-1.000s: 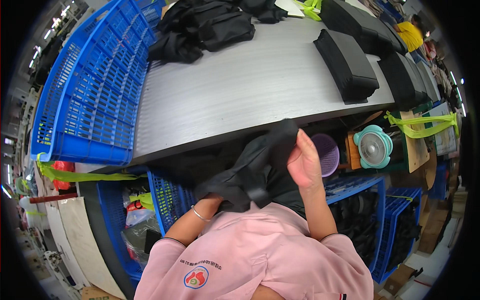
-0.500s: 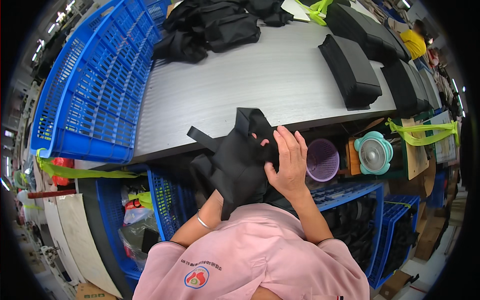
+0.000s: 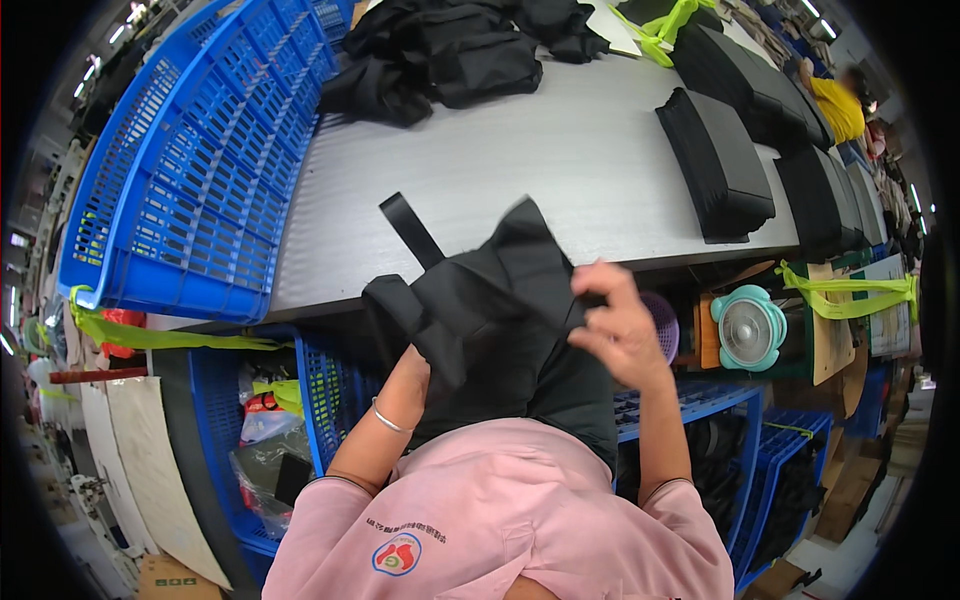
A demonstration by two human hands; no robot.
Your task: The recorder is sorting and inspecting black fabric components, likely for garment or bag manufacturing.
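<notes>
A sewn black fabric piece (image 3: 500, 280) with a strap (image 3: 411, 230) sticking up at its left is held over my lap, in front of the table edge. My left hand (image 3: 413, 368) goes in beneath the cloth; only the part by the wrist shows, and its fingers are hidden. At the cloth's right edge is my right hand (image 3: 625, 330), its fingers and thumb bent around that edge, slightly blurred. Dark cloth shows between them.
The grey table (image 3: 400, 160) carries a blue plastic crate (image 3: 200, 180), a heap of black fabric (image 3: 450, 60) and stacked black pieces (image 3: 720, 165). Below its edge are a turquoise fan (image 3: 750, 328), a purple basket (image 3: 662, 325) and blue crates (image 3: 690, 400). A person in yellow (image 3: 838, 108) is far right.
The black piece has turned and spread out, and the fingertips seen through its opening are now covered. My right hand has moved right and down, its fingers going from straight to bent.
</notes>
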